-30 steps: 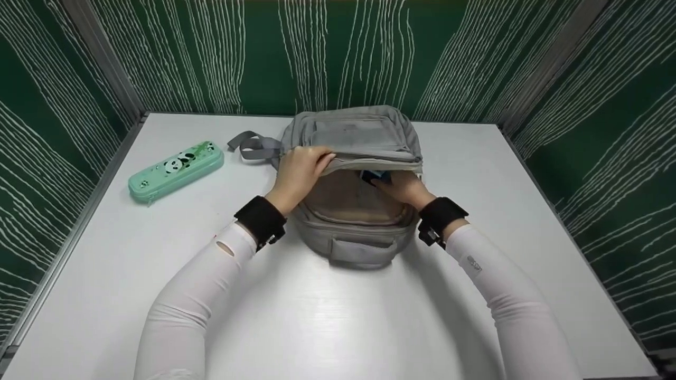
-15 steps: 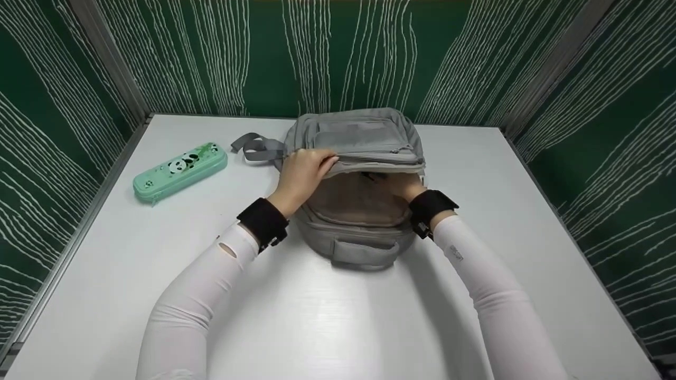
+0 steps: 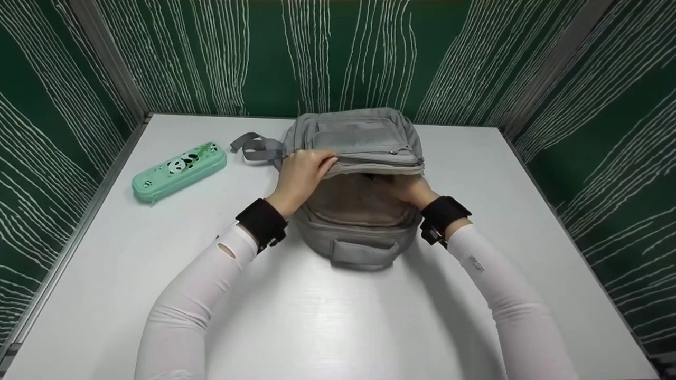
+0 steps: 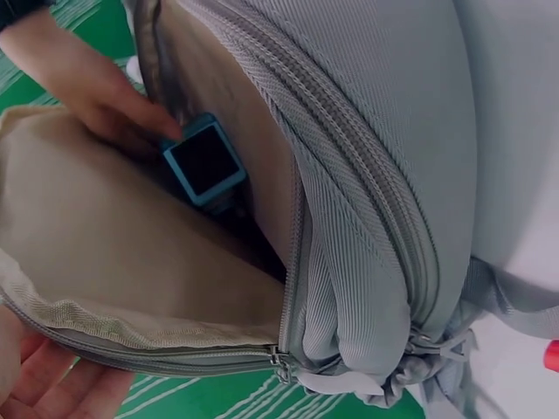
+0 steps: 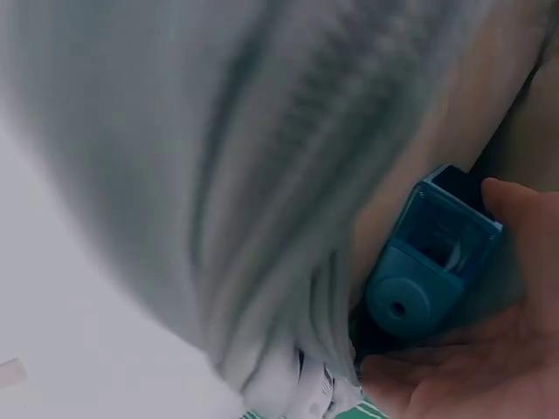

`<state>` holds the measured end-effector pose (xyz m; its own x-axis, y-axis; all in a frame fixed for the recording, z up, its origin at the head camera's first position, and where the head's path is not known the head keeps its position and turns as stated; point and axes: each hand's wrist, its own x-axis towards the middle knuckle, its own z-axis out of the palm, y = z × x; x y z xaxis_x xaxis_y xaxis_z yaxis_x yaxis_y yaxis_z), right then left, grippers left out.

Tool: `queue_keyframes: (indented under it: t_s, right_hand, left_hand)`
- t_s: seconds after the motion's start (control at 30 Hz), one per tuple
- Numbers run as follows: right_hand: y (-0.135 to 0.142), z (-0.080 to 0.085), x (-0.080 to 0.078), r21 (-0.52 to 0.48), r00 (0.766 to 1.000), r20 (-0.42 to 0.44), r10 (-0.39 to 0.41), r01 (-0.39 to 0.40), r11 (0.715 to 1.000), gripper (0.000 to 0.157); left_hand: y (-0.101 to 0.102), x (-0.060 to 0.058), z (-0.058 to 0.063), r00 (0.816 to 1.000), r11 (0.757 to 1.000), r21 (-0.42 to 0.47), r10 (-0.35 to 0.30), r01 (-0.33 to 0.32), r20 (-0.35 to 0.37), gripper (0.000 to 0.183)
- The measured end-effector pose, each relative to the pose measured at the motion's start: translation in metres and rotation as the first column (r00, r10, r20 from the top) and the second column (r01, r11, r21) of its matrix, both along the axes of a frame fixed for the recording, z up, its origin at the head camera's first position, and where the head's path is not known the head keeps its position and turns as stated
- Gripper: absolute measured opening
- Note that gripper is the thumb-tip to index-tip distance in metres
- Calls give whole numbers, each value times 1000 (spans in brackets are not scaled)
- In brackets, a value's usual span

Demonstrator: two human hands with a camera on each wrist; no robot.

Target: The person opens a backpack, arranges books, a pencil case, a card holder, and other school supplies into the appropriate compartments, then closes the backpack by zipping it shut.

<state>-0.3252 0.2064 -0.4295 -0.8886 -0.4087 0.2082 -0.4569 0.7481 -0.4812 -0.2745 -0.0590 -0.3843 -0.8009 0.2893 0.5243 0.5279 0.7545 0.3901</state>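
A grey backpack (image 3: 364,134) lies on the white table with its pocket unzipped. My left hand (image 3: 303,171) grips the upper edge of the pocket opening and holds it up; its curled fingers (image 4: 74,380) show in the left wrist view. Inside the pocket is a blue pencil sharpener (image 5: 424,262) with a round hole and a clear window. My right hand (image 3: 411,188) reaches into the opening. In the right wrist view its thumb touches the sharpener's dark end, while the other fingers lie extended below it. The head view hides most of the sharpener.
A mint-green pencil case (image 3: 179,171) with pandas lies on the table (image 3: 317,316) to the left. The backpack's loose strap (image 3: 256,148) sticks out on its left side. Green walls with white streaks stand around the table. A small red thing (image 4: 552,356) shows at the left wrist view's edge.
My right hand went deeper into the pocket with the sharpener, then drew slightly back. The sharpener's blue part has dropped out of the head view. My left hand keeps its grip on the edge.
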Motion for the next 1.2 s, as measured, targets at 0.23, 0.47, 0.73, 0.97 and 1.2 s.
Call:
queue_keyframes:
  t_s: [0.23, 0.47, 0.73, 0.97, 1.2]
  right_hand:
    - [28, 3, 26, 51, 998, -62, -4, 8, 999, 71]
    - [67, 23, 45, 102, 979, 55, -195, 189, 977, 52]
    - [68, 31, 56, -33, 985, -94, -144, 141, 989, 50]
    - [46, 31, 64, -13, 987, -158, 21, -23, 1000, 51]
    - [33, 21, 64, 62, 972, -192, 134, -124, 990, 51]
  left_hand:
    - [-3, 0, -1, 1000, 1000, -6, 4, -4, 2, 27]
    - [-6, 4, -5, 1000, 1000, -9, -6, 6, 16, 28]
    - [-7, 9, -14, 999, 997, -68, -27, 25, -28, 25]
    - [-6, 15, -25, 996, 993, -99, -69, 62, -64, 22]
    - [-7, 20, -35, 991, 978, -190, -105, 87, -86, 18]
